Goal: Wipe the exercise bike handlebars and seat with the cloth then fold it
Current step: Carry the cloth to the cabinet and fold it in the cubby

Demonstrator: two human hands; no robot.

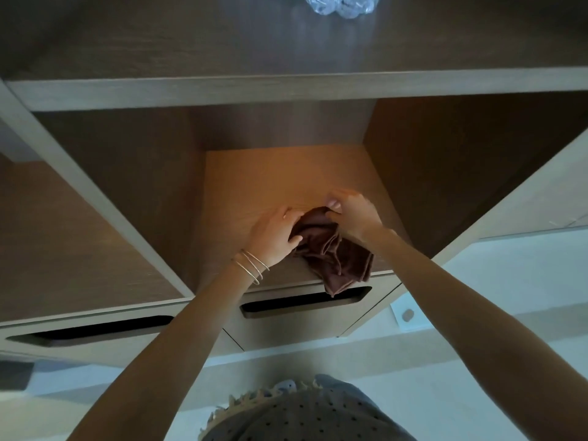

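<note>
A dark brown cloth (334, 256) lies crumpled on the floor of an open wooden cabinet compartment (270, 186), one corner hanging over the front edge. My left hand (273, 237) grips the cloth's left side, several thin bangles on its wrist. My right hand (350, 214) pinches the cloth's upper edge from the right. No exercise bike is in view.
A shelf board (286, 87) runs above the compartment, with crinkled clear plastic (337, 4) on top. Dividers wall the compartment left and right. Below are drawer fronts with slot handles (305, 302). A pale floor (509, 281) lies to the right.
</note>
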